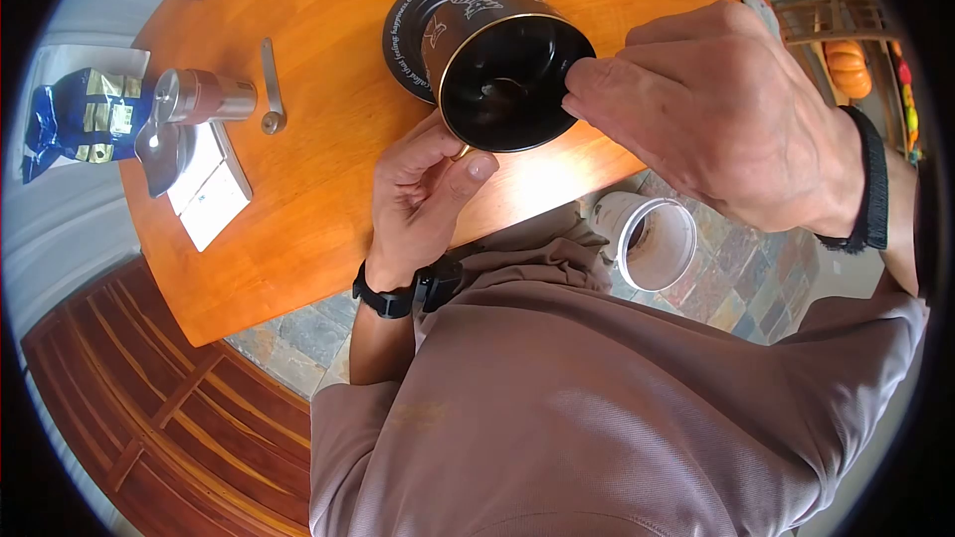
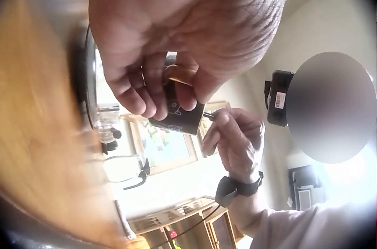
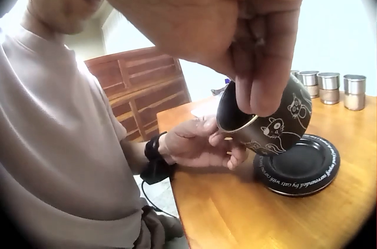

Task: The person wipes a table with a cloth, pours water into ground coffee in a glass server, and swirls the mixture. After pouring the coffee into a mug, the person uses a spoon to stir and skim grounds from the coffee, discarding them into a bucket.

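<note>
A black mug (image 1: 502,65) with white cat drawings and a gold rim is tipped toward me, its dark inside showing. My left hand (image 1: 418,194) holds it by the gold handle (image 2: 180,75), pinched between thumb and fingers. At the rim's right side is my right hand (image 1: 721,124), thumb and fingertips pinched together. Between them and the mug, the left wrist view shows a thin dark stick-like piece (image 2: 208,116); most of it is hidden, and I cannot tell its kind. Just beyond the mug, a black saucer (image 1: 404,40) with white lettering lies on the table.
On the wooden table (image 1: 318,189) at left stand a hand grinder (image 1: 204,96), its crank (image 1: 270,85), a white scale (image 1: 214,194) and a blue bag (image 1: 90,119). Several metal canisters (image 3: 354,92) stand farther back. A white bucket (image 1: 657,244) is on the floor below the near edge.
</note>
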The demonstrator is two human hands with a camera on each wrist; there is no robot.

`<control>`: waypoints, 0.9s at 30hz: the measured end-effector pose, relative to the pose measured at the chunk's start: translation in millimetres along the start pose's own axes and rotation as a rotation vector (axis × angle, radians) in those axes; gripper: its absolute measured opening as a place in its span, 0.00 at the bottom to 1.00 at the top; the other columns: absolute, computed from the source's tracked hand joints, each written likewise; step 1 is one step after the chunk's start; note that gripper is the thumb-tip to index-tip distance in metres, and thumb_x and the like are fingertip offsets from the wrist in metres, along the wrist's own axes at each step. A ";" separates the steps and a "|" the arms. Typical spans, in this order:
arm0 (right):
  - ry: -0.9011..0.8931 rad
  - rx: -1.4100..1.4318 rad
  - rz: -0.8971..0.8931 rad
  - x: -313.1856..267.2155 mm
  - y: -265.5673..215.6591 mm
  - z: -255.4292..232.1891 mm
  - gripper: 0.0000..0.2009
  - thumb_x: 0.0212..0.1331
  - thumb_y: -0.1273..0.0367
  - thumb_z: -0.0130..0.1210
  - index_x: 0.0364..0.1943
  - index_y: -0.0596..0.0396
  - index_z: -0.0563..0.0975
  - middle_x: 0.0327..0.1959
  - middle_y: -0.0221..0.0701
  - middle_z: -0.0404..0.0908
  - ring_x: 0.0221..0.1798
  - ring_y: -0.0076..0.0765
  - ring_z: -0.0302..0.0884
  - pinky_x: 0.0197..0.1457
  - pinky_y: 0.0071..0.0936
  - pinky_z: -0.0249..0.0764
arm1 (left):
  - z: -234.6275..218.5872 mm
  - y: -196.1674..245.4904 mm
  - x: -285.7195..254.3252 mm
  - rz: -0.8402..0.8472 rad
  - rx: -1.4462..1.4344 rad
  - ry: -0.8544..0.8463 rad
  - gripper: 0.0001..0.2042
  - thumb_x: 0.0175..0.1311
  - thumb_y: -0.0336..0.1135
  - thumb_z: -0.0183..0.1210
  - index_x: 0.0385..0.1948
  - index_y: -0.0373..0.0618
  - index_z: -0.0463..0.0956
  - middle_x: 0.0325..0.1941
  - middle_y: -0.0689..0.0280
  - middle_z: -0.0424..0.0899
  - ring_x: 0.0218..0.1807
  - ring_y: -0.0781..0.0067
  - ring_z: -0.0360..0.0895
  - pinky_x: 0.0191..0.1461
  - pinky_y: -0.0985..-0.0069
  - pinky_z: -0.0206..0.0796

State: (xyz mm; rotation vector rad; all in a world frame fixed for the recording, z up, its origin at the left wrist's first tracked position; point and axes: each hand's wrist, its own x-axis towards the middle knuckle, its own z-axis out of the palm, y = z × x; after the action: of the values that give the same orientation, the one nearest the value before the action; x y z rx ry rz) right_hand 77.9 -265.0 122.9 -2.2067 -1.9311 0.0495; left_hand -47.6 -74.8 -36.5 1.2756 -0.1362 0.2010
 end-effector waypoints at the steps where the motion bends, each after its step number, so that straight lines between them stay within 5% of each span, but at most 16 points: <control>1: -0.001 0.004 0.000 1.6 2.7 4.2 0.09 0.51 0.76 0.63 0.34 0.67 0.78 0.16 0.35 0.71 0.17 0.39 0.71 0.17 0.33 0.65 | -1.0 -1.7 -0.4 0.005 0.012 0.002 0.09 0.69 0.33 0.61 0.46 0.40 0.82 0.37 0.67 0.85 0.37 0.84 0.74 0.42 0.84 0.64; 3: 0.216 0.101 -0.111 5.6 9.0 13.0 0.09 0.51 0.77 0.64 0.35 0.67 0.78 0.20 0.37 0.76 0.19 0.40 0.74 0.19 0.33 0.68 | -1.9 -2.1 -2.2 0.005 0.024 0.006 0.10 0.69 0.33 0.61 0.46 0.40 0.82 0.37 0.67 0.85 0.37 0.84 0.75 0.41 0.84 0.64; 16: 0.247 0.094 -0.183 7.7 23.9 18.3 0.10 0.49 0.76 0.64 0.35 0.66 0.79 0.22 0.38 0.77 0.20 0.39 0.74 0.21 0.32 0.68 | -6.5 -3.7 -4.6 -0.049 0.065 0.064 0.06 0.70 0.31 0.59 0.41 0.39 0.81 0.36 0.66 0.84 0.38 0.80 0.77 0.46 0.81 0.68; 18: 0.053 0.061 -0.105 6.0 22.3 11.6 0.10 0.50 0.75 0.64 0.35 0.66 0.79 0.21 0.37 0.76 0.19 0.38 0.71 0.20 0.31 0.67 | -7.4 -3.9 -3.9 -0.054 0.072 0.065 0.06 0.70 0.30 0.59 0.41 0.38 0.81 0.36 0.66 0.84 0.38 0.80 0.77 0.47 0.81 0.69; 21: 0.029 0.109 -0.057 15.8 17.4 12.0 0.10 0.53 0.73 0.63 0.36 0.67 0.78 0.19 0.36 0.74 0.18 0.37 0.70 0.20 0.32 0.66 | -8.9 -2.9 -1.5 -0.062 0.108 0.057 0.06 0.70 0.30 0.59 0.41 0.38 0.81 0.35 0.66 0.84 0.39 0.80 0.77 0.48 0.81 0.69; 27: 0.214 0.157 -0.199 8.0 39.2 26.9 0.10 0.50 0.75 0.66 0.34 0.68 0.79 0.18 0.35 0.73 0.17 0.36 0.69 0.18 0.30 0.64 | -13.2 -3.6 0.4 -0.025 0.146 0.028 0.08 0.70 0.31 0.59 0.44 0.37 0.81 0.36 0.67 0.83 0.38 0.81 0.77 0.46 0.82 0.69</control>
State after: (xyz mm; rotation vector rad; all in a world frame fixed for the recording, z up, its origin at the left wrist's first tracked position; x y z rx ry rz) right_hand 113.0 -258.2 90.5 -1.8323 -1.9435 -0.0617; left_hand -46.5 -63.1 -43.6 1.4185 -0.0823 0.2107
